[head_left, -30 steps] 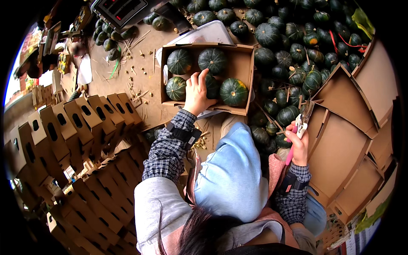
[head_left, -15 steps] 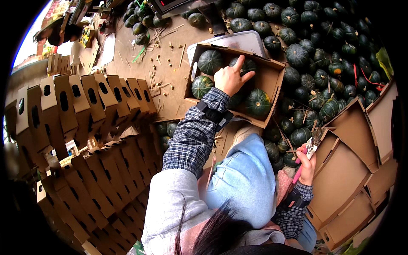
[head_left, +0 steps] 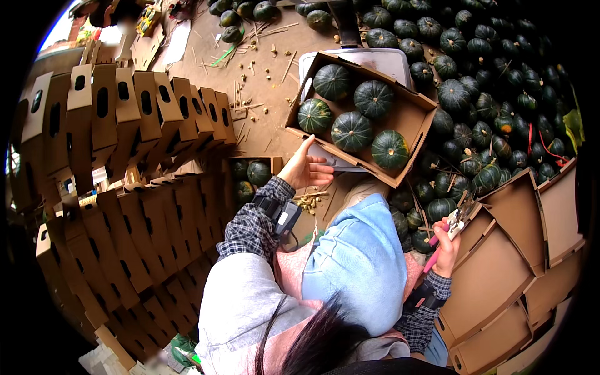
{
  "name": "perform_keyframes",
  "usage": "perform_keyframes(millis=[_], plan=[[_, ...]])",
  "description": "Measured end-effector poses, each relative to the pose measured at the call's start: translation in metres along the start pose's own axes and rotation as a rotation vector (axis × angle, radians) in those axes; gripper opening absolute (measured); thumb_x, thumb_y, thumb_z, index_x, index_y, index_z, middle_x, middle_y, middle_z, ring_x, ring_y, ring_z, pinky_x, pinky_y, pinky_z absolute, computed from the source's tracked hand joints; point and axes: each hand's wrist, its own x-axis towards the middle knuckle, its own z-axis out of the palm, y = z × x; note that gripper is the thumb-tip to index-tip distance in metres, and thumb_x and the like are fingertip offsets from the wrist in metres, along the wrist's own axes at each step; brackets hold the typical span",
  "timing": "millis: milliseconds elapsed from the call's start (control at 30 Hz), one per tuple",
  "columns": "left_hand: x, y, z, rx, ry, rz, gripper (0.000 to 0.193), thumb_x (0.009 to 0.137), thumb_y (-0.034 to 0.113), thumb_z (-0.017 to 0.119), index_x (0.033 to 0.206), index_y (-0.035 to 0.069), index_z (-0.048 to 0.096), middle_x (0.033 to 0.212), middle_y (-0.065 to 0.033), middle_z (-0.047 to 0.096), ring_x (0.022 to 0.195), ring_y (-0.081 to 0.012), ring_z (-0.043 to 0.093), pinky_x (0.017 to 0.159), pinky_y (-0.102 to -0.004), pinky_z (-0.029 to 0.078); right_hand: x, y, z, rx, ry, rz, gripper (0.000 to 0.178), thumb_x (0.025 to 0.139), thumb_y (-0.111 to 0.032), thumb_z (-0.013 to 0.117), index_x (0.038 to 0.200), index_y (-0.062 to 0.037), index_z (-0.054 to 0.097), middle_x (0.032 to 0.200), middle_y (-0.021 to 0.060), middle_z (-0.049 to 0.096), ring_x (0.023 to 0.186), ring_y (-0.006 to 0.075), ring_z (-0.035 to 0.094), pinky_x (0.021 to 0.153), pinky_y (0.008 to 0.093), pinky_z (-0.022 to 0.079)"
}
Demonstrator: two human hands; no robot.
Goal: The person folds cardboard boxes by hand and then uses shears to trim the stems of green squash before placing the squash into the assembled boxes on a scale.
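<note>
A cardboard box sits tilted on the pan of a scale in front of me. Several dark green pumpkins lie in it, with bare cardboard along its right side. My left hand is open beside the box's near left corner, fingers stretched out and holding nothing; whether the thumb touches the box I cannot tell. My right hand is closed around the pink handles of a pair of pruning shears, blades pointing up, over the pumpkins at my right.
Rows of cardboard boxes with handle holes stand stacked at the left. A large pile of pumpkins covers the right and far right. More boxes lean at the lower right. Cut stems litter the floor, and another box holds pumpkins.
My left hand has drawn back from over the pumpkins to outside the box's near left corner, uncovering them. My right hand keeps its hold on the shears. The view has shifted slightly.
</note>
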Motion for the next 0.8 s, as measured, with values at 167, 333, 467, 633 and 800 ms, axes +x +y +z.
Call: perform_keyframes(millis=[167,333,467,633,800], plan=[[0.018,-0.003,0.000,-0.116,0.205,0.152,0.050,0.079,0.038,0.065,0.108,0.001,0.047,0.091,-0.0145,0.054,0.094,-0.0326,0.055,0.082,-0.0552,0.050,0.016,0.012,-0.001,0.100,-0.040,-0.083,0.036,0.077,-0.011,0.063,0.109,-0.0008,0.051,0.091,0.0038,0.058,0.081,0.0119,0.053,0.071,0.0248,0.042],[0.008,-0.065,-0.016,-0.421,0.076,0.182,0.010,0.081,0.011,0.059,0.083,0.003,0.052,0.088,-0.0120,0.053,0.084,-0.0254,0.055,0.090,-0.0615,0.045,0.027,-0.005,0.003,0.208,-0.106,-0.138,0.034,0.078,-0.008,0.060,0.110,0.0016,0.050,0.093,0.0074,0.059,0.089,0.0177,0.056,0.081,0.0284,0.043],[0.020,-0.113,-0.016,-0.722,-0.063,0.383,0.008,0.082,0.006,0.060,0.086,0.000,0.056,0.095,-0.0156,0.057,0.094,-0.0280,0.057,0.096,-0.0548,0.045,0.033,-0.006,0.005,0.195,-0.217,-0.120,0.034,0.078,-0.007,0.059,0.110,0.0018,0.050,0.093,0.0083,0.059,0.089,0.0184,0.056,0.084,0.0294,0.042],[0.034,-0.128,-0.009,-0.754,-0.071,0.506,0.008,0.080,0.006,0.060,0.085,0.001,0.057,0.090,-0.0130,0.059,0.090,-0.0266,0.060,0.089,-0.0519,0.050,0.035,0.016,-0.011,0.271,-0.264,-0.056,0.033,0.079,-0.007,0.059,0.110,0.0015,0.052,0.096,0.0096,0.060,0.092,0.0182,0.056,0.088,0.0322,0.043],[-0.021,-0.147,-0.061,-0.816,-0.172,0.565,0.020,0.079,0.006,0.057,0.097,-0.002,0.054,0.101,-0.0172,0.057,0.099,-0.0328,0.057,0.093,-0.0538,0.047,0.027,0.015,-0.021,0.279,-0.298,-0.172,0.031,0.083,-0.009,0.056,0.111,0.0038,0.051,0.096,0.0106,0.061,0.092,0.0191,0.056,0.090,0.0334,0.042]])
